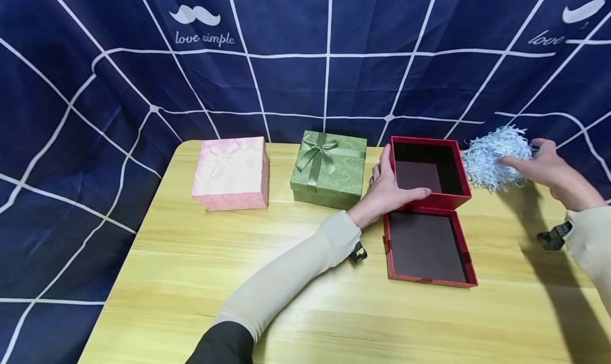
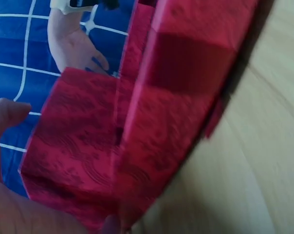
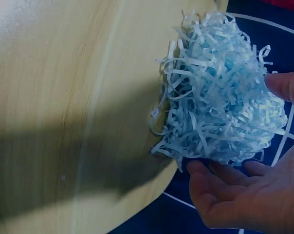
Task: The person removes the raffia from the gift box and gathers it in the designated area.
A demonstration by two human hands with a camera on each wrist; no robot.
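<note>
My left hand [image 1: 384, 191] holds an open red gift box [image 1: 451, 200] by its front left corner. In the head view, the fingers lie along the left wall and the thumb lies across the front rim. The inside of the box is dark. Right of it is a fluffy bundle of pale blue shredded paper [image 3: 220, 92]. My right hand [image 1: 549, 165] is at the bundle's right side with thumb and fingers spread wide. In the right wrist view, the thumb tip meets the bundle's edge and the fingertips [image 3: 198, 168] are at its lower edge.
The red lid [image 1: 427, 247] lies with its hollow side up in front of the red box. To the left stand a green gift box [image 1: 329, 167] with a bow and a pink gift box [image 1: 231, 170]. A dark blue curtain [image 1: 286, 83] hangs behind the wooden table [image 1: 215, 279].
</note>
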